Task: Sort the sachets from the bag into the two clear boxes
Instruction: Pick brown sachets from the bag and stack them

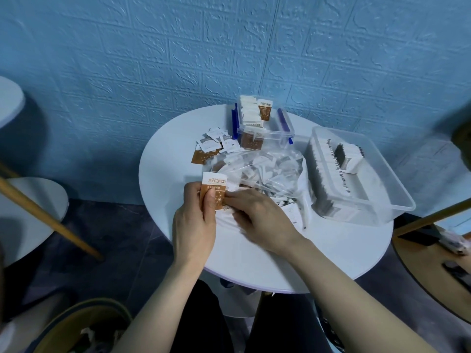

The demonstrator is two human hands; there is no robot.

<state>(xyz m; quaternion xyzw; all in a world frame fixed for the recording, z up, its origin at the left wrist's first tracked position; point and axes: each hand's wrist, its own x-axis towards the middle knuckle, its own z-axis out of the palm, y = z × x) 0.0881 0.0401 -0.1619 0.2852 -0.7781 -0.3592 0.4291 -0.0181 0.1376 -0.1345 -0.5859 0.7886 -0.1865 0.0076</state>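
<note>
My left hand (196,220) pinches a stack of brown-and-white sachets (214,186) upright at the near left edge of the clear plastic bag (267,169). My right hand (262,217) lies beside it, fingers touching the sachets and pressing on loose ones at the bag's mouth; whether it holds one is hidden. The small clear box (277,133) with blue clips at the back holds brown-and-white sachets. The large clear box (377,197) on the right holds rows of white-and-black sachets.
Everything sits on a round white table (173,159) against a blue wall. A loose heap of sachets (216,143) lies left of the small box. Other tables and wooden legs stand at both sides; a tan bag (84,324) is on the floor.
</note>
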